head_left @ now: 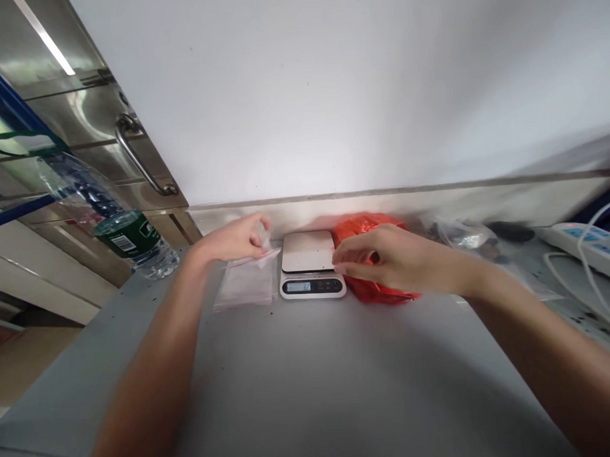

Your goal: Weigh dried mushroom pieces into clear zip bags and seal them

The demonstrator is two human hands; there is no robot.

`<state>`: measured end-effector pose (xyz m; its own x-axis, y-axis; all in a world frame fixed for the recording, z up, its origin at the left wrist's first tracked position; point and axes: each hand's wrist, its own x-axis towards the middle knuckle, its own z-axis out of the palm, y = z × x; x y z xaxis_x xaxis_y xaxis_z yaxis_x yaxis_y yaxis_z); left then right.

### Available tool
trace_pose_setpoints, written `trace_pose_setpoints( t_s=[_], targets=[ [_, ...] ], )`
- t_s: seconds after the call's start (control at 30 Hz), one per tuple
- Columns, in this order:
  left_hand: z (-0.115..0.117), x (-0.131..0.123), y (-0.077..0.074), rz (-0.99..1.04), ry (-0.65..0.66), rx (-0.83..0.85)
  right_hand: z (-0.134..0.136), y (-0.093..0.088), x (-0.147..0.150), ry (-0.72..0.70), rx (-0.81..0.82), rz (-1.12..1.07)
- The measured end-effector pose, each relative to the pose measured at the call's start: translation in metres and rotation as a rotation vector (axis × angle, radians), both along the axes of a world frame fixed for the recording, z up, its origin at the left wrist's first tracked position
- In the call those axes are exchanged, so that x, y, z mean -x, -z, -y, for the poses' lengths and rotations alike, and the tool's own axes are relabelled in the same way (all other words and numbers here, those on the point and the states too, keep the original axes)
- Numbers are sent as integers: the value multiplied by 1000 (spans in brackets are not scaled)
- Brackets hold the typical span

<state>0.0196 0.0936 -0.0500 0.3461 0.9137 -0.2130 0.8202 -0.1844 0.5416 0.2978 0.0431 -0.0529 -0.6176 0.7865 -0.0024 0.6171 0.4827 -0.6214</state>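
Observation:
A small white digital scale (307,255) sits against the wall, its display lit, the digits too small to read surely. My left hand (242,238) is left of it, thumb and fingers closed on the top edge of a clear zip bag (247,284) with a pink seal line; similar bags seem to lie flat beneath. My right hand (386,255) hovers at the scale's right edge, fingertips brought together in a pinch. Whatever it holds, if anything, is too small to make out. Behind that hand lies a red plastic bag (369,223), partly covered by it.
A large clear bottle (130,238) with a green label and handle stands at the table's left edge. On the right are a clear plastic bag (465,235) and a white power strip (586,245) with cables. A white wall (311,108) rises behind the grey table (310,381).

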Motion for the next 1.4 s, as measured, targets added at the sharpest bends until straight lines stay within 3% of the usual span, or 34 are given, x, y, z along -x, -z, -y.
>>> trace_pose_setpoints(
  t_s=[0.1,0.2,0.33,0.47,0.67,0.9,1.0,1.13,1.4],
  targets=[
    [13,-26,-3,224,-25,-147,2,1,4,116,-5,-98],
    [21,-54,3,352,65,-194,3,4,8,138,157,-196],
    [23,-75,12,428,54,-242,-1,9,6,136,311,-393],
    [27,-78,13,474,2,-247,-6,13,1,170,357,-455],
    [33,-82,11,553,-93,-184,-3,13,4,155,342,-374],
    [31,-75,11,559,-120,-243,-4,11,1,167,356,-420],
    [32,-71,8,592,-37,-279,-5,10,1,194,360,-452],
    [36,-69,3,493,128,-235,-4,9,6,278,375,-494],
    [41,-73,-2,489,219,-140,-1,7,11,325,319,-547]
  ],
)
